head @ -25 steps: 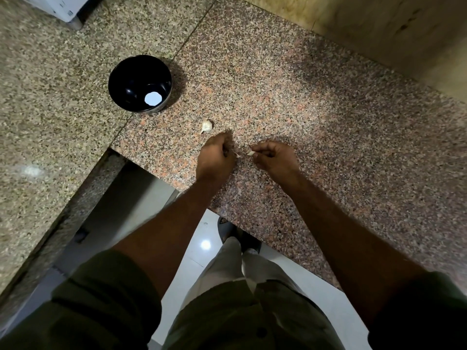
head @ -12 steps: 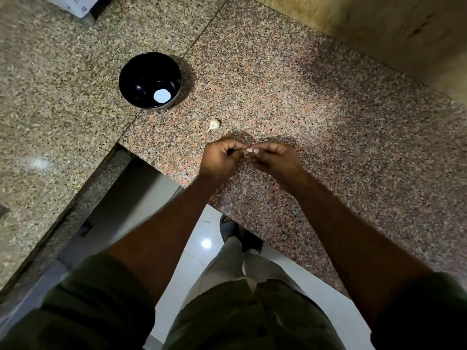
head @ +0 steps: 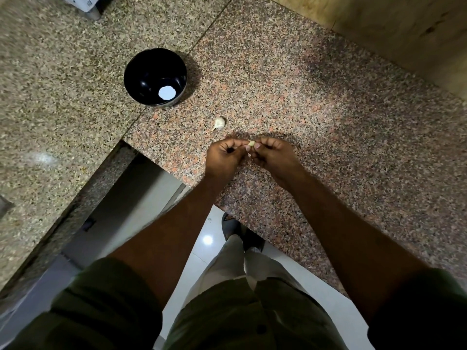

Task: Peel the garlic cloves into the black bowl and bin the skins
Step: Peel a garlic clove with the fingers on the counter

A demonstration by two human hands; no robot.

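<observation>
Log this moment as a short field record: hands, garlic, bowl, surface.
left hand: pinches the held clove from the left
right hand: pinches the same clove from the right
held clove: between both hands' fingertips, above the counter
loose clove: lies on the granite counter, between the hands and the bowl
black bowl: upright on the counter, no cloves seen inside
bin: not in view

Both bare forearms reach forward, converging. Left hand [head: 223,157] and right hand [head: 271,155] meet fingertip to fingertip, fingers curled, both pinching one garlic clove [head: 251,144] between them. Knuckles up, wrists roughly level; olive sleeves at the upper arms.
</observation>
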